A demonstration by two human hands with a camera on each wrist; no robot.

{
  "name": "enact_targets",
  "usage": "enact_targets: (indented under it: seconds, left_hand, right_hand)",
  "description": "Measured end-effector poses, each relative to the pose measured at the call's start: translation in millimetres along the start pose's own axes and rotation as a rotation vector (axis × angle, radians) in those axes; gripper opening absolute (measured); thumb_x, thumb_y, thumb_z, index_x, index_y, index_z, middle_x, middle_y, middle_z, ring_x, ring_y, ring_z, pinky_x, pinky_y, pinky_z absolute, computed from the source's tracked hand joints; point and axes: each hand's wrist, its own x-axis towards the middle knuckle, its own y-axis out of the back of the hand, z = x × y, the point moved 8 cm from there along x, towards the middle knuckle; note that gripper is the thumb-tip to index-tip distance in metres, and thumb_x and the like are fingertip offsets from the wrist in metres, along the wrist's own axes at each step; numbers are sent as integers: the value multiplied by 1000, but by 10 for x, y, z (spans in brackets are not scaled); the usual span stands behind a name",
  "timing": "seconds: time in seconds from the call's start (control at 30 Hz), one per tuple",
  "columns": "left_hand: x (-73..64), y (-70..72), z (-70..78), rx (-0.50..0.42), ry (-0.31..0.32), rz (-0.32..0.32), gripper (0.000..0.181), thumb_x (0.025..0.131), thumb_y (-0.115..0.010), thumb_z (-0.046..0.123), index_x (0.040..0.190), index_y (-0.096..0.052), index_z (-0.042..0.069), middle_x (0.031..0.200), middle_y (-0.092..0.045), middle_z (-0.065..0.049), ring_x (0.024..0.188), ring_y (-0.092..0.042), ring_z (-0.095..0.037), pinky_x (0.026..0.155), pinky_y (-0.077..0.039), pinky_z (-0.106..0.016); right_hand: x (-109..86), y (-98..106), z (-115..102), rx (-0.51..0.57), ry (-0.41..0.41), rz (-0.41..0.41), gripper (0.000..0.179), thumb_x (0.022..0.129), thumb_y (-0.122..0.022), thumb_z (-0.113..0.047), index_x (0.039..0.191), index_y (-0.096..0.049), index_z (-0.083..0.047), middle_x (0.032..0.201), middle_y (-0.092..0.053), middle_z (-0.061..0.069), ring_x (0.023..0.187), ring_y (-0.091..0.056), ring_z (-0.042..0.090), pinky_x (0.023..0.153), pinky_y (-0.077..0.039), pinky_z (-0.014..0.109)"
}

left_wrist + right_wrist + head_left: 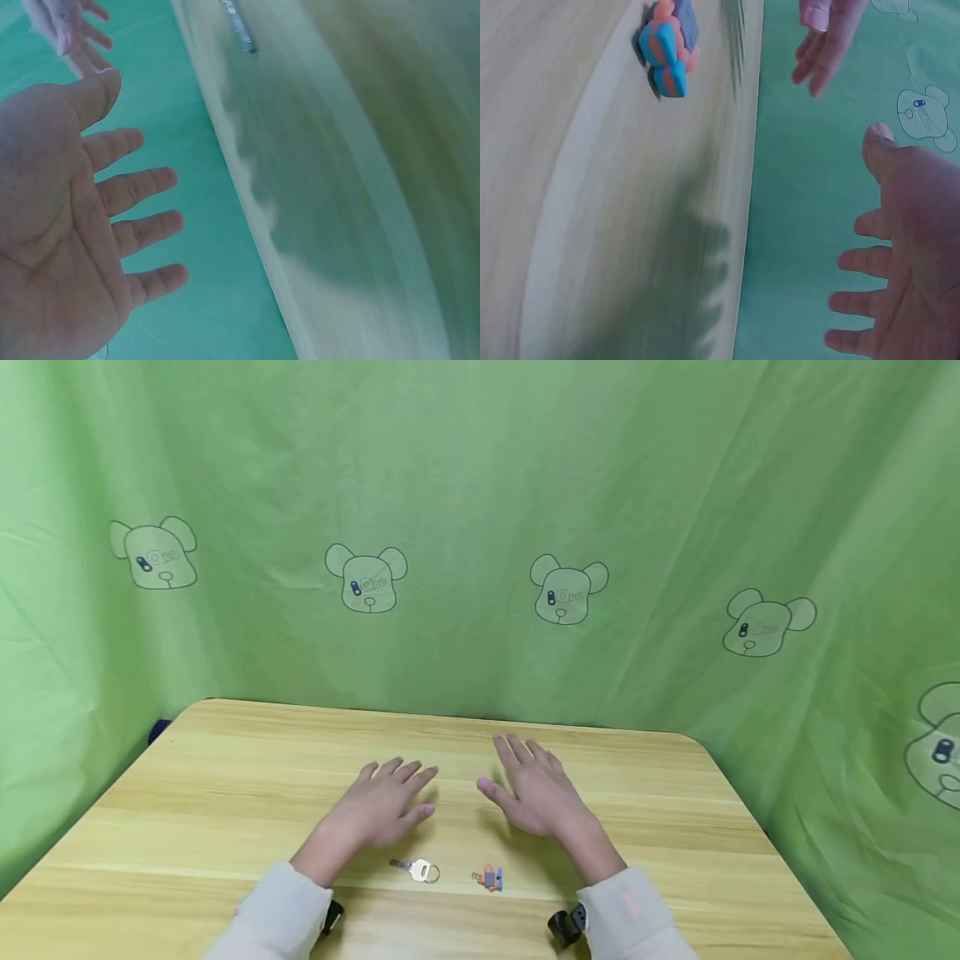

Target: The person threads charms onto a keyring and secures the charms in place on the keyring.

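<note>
My left hand [381, 808] hovers over the table with its fingers straight and spread, holding nothing. Opposite it, my right hand [538, 789] is likewise raised, fingers extended and thumb apart. Between the wrists and nearer to me lies a silver key [420, 869] with a small ring at its head. To the key's right is a small figurine [490, 877] in orange and blue with a metal clasp at one end. Its blue-and-orange feet [664, 60] show in the right wrist view, while only the key's blade [238, 28] appears in the left wrist view.
The light wooden table [225, 793] has rounded far corners. Behind and around it hangs a green curtain [465, 460] printed with bear faces. A dark object [158, 730] pokes out past the table's left edge. Black wrist cameras [564, 928] sit under the sleeves.
</note>
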Motion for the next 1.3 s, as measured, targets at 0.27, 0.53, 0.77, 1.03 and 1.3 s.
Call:
enact_targets:
  seconds: [0.27,0.53,0.77,1.03,1.3]
  left_hand:
    - [-99,-88,80,49,-124,-42,54,104,-56,45,148,-54,14,148,-55,-13,138,-49,-37,113,-33,-64]
    - [-237,-156,198,103,-256,-66,51,103,-59,44,145,-58,15,143,-59,-8,132,-55,-29,109,-43,-55]
    - [-333,-195,321,42,-394,-57,43,102,-63,38,139,-62,17,134,-64,-1,121,-60,-21,102,-49,-46]
    - [-244,-198,346,-185,-433,-54,14,98,-71,26,108,-76,19,104,-67,12,97,-59,-6,88,-51,-29]
    - [-71,-272,340,-297,-431,-178,4,94,-74,17,92,-76,20,83,-56,19,78,-54,-2,77,-46,-19]
  right_hand:
    - [-55,-56,-128,-50,85,-64,78,102,-49,-61,161,-32,-12,158,-42,18,143,-40,43,116,-31,62]
    - [-195,-150,-303,-140,206,-120,74,101,-53,-59,154,-44,-8,146,-55,16,133,-51,39,109,-40,62]
    - [-348,-273,-421,-220,314,-186,69,102,-51,-58,150,-50,-9,138,-61,13,126,-57,32,104,-46,56]
    - [-515,-363,-545,-206,433,-179,53,101,-54,-58,125,-65,-13,105,-64,-2,100,-59,16,87,-52,41]
    - [-611,-395,-627,-176,511,-172,37,101,-56,-56,97,-60,-19,86,-47,-12,81,-45,8,70,-41,27]
